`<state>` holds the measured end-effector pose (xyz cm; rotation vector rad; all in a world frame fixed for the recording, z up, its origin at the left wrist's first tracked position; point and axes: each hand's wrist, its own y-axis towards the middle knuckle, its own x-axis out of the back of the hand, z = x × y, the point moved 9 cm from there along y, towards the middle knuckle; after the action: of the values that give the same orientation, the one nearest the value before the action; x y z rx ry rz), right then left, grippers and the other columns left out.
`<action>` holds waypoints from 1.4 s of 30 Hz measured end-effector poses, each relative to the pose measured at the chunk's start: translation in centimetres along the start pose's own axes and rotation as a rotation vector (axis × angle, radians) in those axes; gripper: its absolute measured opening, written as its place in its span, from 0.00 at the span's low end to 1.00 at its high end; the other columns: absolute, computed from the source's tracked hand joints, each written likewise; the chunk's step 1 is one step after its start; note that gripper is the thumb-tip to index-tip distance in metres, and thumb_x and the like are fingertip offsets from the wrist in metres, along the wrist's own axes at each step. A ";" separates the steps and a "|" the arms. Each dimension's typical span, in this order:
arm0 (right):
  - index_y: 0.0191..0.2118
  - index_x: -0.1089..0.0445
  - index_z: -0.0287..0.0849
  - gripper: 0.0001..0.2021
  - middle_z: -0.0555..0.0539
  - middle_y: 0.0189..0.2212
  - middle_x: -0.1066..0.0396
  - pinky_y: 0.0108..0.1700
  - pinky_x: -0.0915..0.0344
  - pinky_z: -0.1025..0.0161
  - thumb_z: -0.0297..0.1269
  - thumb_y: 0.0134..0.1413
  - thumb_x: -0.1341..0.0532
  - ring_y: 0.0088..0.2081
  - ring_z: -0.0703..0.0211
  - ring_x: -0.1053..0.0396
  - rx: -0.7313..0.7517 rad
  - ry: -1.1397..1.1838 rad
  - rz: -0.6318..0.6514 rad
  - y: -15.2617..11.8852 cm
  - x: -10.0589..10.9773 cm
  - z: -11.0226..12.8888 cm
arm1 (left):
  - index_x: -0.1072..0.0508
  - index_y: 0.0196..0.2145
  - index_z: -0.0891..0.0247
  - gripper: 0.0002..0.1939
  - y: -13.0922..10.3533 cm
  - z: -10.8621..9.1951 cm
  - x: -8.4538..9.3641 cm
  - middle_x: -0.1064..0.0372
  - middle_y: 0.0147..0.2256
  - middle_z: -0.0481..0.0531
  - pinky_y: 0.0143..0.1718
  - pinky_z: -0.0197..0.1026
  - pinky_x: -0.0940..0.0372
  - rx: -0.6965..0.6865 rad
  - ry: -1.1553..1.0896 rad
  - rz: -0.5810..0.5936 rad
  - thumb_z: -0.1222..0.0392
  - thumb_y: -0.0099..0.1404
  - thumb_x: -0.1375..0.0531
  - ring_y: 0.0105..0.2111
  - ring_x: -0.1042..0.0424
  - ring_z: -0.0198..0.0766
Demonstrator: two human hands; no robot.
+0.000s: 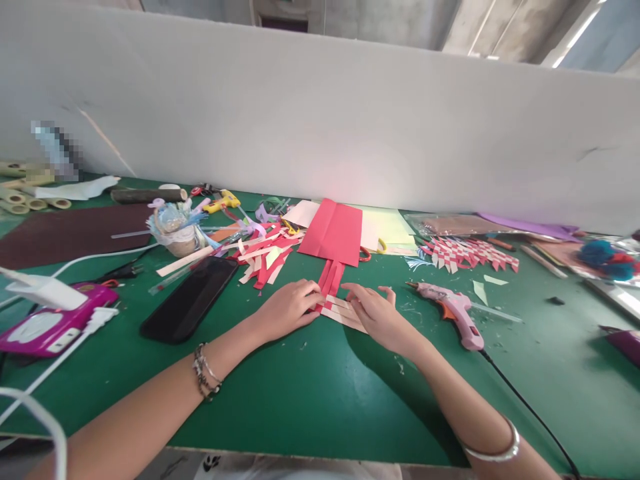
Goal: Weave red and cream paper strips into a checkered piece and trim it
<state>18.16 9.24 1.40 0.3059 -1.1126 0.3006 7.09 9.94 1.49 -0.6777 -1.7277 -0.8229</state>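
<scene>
— Red-and-cream woven paper strips [336, 303] are lying on the green table mat [310, 393], just in front of the red folded paper sheet [334, 231] whose cut strips are running down into the weave. I'm watching both hands working on it.

— What are the hands doing?

— My left hand [287, 309] is lying palm down on the weave's left edge, fingers together and curled a little, pressing the strips flat. My right hand [376, 313] is resting on the right edge, fingers loosely spread, the fingertips touching a cream strip. Whether it's pinching that strip, I cannot tell.

— What's lying around them?

— A pink hot-glue gun [454, 310] is lying just right of the right hand, its black cord trailing toward the table's near edge. A black smartphone [190, 299] is lying face up to the left of the left hand. Behind it, a heap of loose red and cream paper offcuts [265, 253] is spreading out, and a finished red-and-white woven paper mat [470, 254] is sitting further right, well apart from the hands.
</scene>
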 end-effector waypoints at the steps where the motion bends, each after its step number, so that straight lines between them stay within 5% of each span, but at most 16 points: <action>1: 0.51 0.43 0.46 0.18 0.46 0.37 0.30 0.52 0.52 0.43 0.30 0.61 0.62 0.44 0.56 0.33 -0.009 -0.018 -0.026 0.0 0.4 0.0 | 0.31 0.41 0.63 0.10 -0.1 -0.1 -0.1 0.35 0.41 0.54 0.42 0.42 0.39 -0.006 0.004 0.013 0.62 0.66 0.49 0.41 0.34 0.41; 7: 0.47 0.38 0.46 0.14 0.46 0.41 0.30 0.52 0.49 0.48 0.30 0.59 0.55 0.42 0.57 0.32 0.035 -0.108 -0.171 -1.0 5.1 1.8 | 0.32 0.44 0.63 0.11 -0.7 -0.5 -0.4 0.34 0.44 0.55 0.44 0.43 0.39 -0.034 0.056 0.084 0.65 0.66 0.50 0.43 0.34 0.42; 10: 0.43 0.34 0.47 0.12 0.48 0.36 0.28 0.41 0.39 0.59 0.37 0.59 0.53 0.36 0.58 0.31 -0.009 -0.099 -0.175 -2.3 7.4 1.3 | 0.33 0.45 0.62 0.13 -1.3 -0.8 -0.3 0.35 0.44 0.54 0.45 0.43 0.40 -0.043 0.050 0.087 0.67 0.66 0.52 0.45 0.35 0.41; 13: 0.42 0.33 0.49 0.14 0.48 0.34 0.27 0.29 0.37 0.63 0.45 0.58 0.52 0.30 0.58 0.31 -0.163 -0.096 -0.210 -4.6 9.1 -1.7 | 0.34 0.46 0.62 0.14 -1.9 -1.0 -0.1 0.35 0.44 0.54 0.48 0.46 0.41 -0.023 0.042 0.070 0.68 0.65 0.51 0.45 0.36 0.42; 17: 0.38 0.33 0.53 0.17 0.48 0.24 0.29 0.21 0.38 0.59 0.54 0.51 0.52 0.20 0.55 0.33 -0.484 -0.176 -0.214 -9.2 9.5 -8.9 | 0.35 0.48 0.62 0.15 -2.9 -1.4 0.2 0.35 0.44 0.54 0.51 0.49 0.43 -0.004 0.030 0.058 0.67 0.64 0.51 0.44 0.35 0.43; 20: 0.38 0.34 0.55 0.18 0.46 0.27 0.28 0.19 0.40 0.54 0.57 0.46 0.50 0.21 0.48 0.32 -0.717 -0.282 -0.238 -13.0 9.7 -13.9 | 0.36 0.48 0.61 0.15 -3.6 -1.7 0.3 0.34 0.45 0.54 0.51 0.49 0.43 -0.001 0.016 0.062 0.66 0.64 0.51 0.45 0.35 0.43; 25: 0.36 0.36 0.56 0.18 0.45 0.30 0.29 0.22 0.39 0.49 0.59 0.43 0.48 0.23 0.44 0.31 -0.832 -0.299 -0.261 -16.0 9.3 -17.0 | 0.36 0.50 0.61 0.16 -5.0 -2.5 0.2 0.34 0.45 0.54 0.50 0.49 0.41 -0.032 0.036 0.089 0.66 0.64 0.51 0.46 0.35 0.44; 29: 0.34 0.34 0.54 0.16 0.43 0.30 0.28 0.26 0.36 0.50 0.57 0.44 0.46 0.28 0.44 0.29 -0.841 -0.276 -0.248 -15.8 8.8 -16.9 | 0.37 0.51 0.58 0.17 -6.6 -2.6 0.7 0.34 0.46 0.53 0.48 0.44 0.39 -0.038 0.007 0.095 0.66 0.64 0.51 0.46 0.34 0.42; 35: 0.39 0.33 0.48 0.18 0.38 0.35 0.29 0.33 0.34 0.48 0.54 0.49 0.48 0.35 0.41 0.30 -0.666 -0.363 -0.304 -13.8 8.1 -14.3 | 0.37 0.52 0.57 0.17 -7.7 -1.2 1.1 0.34 0.46 0.52 0.47 0.43 0.38 0.044 -0.021 0.081 0.60 0.64 0.46 0.47 0.35 0.43; 38: 0.40 0.35 0.45 0.15 0.40 0.39 0.30 0.39 0.34 0.49 0.48 0.55 0.52 0.41 0.44 0.31 -0.428 -0.285 -0.318 -10.7 6.7 -10.0 | 0.36 0.51 0.56 0.16 -7.3 -0.6 0.8 0.35 0.46 0.52 0.45 0.42 0.37 0.079 -0.045 0.072 0.59 0.64 0.46 0.46 0.35 0.43; 42: 0.52 0.41 0.48 0.16 0.46 0.49 0.34 0.50 0.37 0.57 0.34 0.60 0.55 0.51 0.57 0.36 -0.020 0.032 -0.037 -5.5 1.9 -2.6 | 0.36 0.48 0.58 0.17 -6.2 0.7 1.3 0.36 0.46 0.54 0.42 0.43 0.36 0.213 -0.020 -0.012 0.54 0.62 0.45 0.43 0.34 0.43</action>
<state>23.23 5.32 1.55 0.3021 -1.0774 0.2606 1.52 6.84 1.34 -0.5331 -1.8080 -0.6309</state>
